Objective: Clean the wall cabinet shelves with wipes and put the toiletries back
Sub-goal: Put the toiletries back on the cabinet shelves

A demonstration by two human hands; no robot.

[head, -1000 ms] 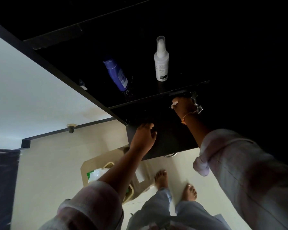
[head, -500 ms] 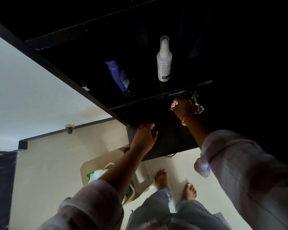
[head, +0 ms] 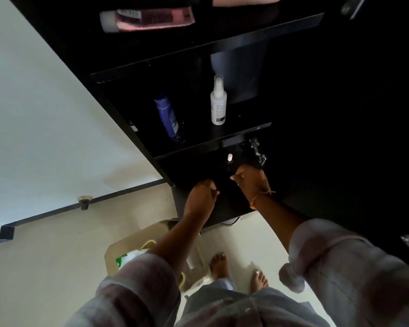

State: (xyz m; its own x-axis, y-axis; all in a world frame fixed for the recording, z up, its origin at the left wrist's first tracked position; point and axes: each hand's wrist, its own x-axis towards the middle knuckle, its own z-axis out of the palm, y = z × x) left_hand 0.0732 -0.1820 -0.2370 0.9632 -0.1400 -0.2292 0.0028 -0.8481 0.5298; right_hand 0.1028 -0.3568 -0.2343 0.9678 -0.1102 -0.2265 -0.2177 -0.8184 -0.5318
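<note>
Dark lower shelf (head: 194, 168) now bears a small white item (head: 229, 157); right hand (head: 250, 182) withdraws near left hand (head: 200, 197) (grips unreadable): restocking advances.

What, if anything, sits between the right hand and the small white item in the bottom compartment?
Nothing visible. The right hand is just below the small white item, with only a dark gap between them; the blue bottle and spray bottle are one shelf up.

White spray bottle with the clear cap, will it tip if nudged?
Probably: the white spray bottle stands upright, tall and narrow, so a high push likely topples it. Its plastic body looks light, probably easy to lift.
</note>
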